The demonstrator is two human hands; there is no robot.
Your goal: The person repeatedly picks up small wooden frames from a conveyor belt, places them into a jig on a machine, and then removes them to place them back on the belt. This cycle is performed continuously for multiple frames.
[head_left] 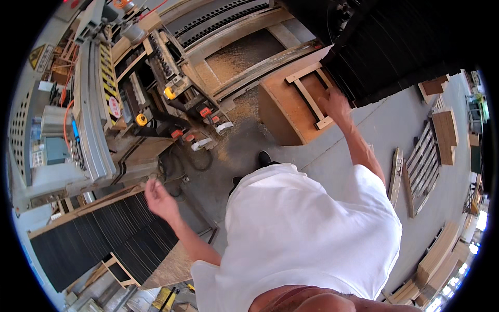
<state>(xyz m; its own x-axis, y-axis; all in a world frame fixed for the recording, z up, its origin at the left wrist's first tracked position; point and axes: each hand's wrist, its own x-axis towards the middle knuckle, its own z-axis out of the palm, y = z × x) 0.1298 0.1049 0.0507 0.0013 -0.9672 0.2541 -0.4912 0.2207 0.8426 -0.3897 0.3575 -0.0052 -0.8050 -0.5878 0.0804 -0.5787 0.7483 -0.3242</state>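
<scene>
My right hand is closed on the right-hand rail of a small wooden frame, which lies on an orange-brown board top. The frame has two pale crosspieces and dark-edged rails; my fingers partly hide the rail they hold. That top belongs to a wooden box-like stand in front of me. Off to the left, my left hand hangs in the air with loosely bent fingers and nothing visible in it. Nearest to it is a wide stack of black strips. A second pale-ended frame leans by that stack.
A machine with a striped guard and clamps stands at the left. Sawdust covers its bed ahead. Tall black stacked strips rise beside the stand. A slatted pallet and stacked boards sit on the right-hand floor.
</scene>
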